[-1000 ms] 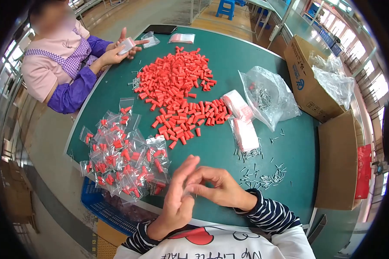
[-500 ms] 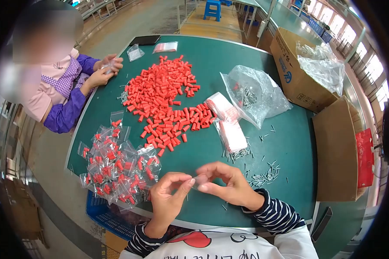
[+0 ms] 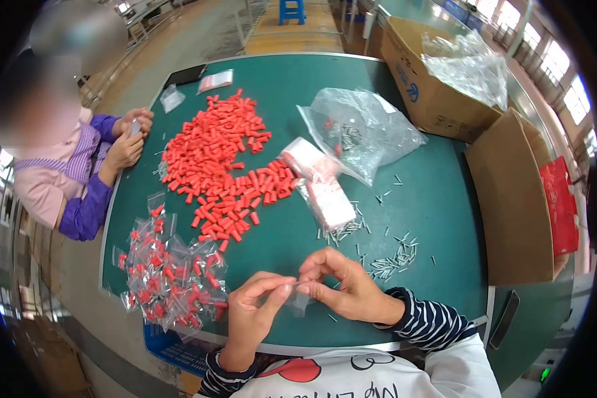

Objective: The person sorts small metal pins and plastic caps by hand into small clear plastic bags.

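Near the table's front edge, my left hand (image 3: 257,310) and my right hand (image 3: 345,286) pinch a small clear plastic bag (image 3: 299,304) between them. Its lower part hangs below the fingertips, and I cannot make out anything inside it. Left of my left hand lies a heap of filled clear bags (image 3: 169,272), with red caps showing through. Loose red caps (image 3: 212,152) form a large pile farther back. Small metal screws or pins (image 3: 395,260) are scattered beyond my right hand. Stacks of flat bags (image 3: 330,202) lie in the middle of the green table (image 3: 272,79).
A large clear bag (image 3: 371,136) with metal pieces lies at the back right. Cardboard boxes (image 3: 511,199) stand along the right side. At the left edge, a co-worker in purple sleeves (image 3: 89,205) holds a small bag. A blue crate (image 3: 172,348) sits below the table's front left.
The camera view has shifted, so the table's contents appear farther left. My right fingertips have closed in on the bag's edge beside my left fingers, and the bag now hangs lower.
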Demonstrator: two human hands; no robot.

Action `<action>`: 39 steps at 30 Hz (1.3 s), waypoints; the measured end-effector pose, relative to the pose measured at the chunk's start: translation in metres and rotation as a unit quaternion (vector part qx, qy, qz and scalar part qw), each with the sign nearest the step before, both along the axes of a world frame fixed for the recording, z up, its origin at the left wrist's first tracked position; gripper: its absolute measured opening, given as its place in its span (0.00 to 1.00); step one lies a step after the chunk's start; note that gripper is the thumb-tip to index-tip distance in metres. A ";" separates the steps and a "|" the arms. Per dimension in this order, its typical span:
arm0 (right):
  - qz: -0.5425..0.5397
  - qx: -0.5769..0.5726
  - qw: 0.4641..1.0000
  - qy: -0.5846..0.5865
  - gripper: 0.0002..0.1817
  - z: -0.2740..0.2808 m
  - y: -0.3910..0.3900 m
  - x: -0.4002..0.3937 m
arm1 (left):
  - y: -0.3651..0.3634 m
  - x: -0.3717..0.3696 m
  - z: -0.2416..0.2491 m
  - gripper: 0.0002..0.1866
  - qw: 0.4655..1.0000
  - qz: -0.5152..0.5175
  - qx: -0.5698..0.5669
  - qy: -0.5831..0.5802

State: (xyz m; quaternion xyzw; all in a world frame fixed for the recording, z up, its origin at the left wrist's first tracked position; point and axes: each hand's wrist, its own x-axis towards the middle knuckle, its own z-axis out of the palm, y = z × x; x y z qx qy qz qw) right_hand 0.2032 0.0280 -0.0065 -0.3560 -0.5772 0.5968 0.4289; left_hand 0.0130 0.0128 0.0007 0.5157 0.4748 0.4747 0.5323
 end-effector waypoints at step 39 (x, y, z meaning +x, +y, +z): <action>-0.141 0.192 0.833 -0.500 0.13 0.001 0.052 0.083 | 0.008 -0.001 -0.034 0.30 0.965 -0.009 0.197 0.173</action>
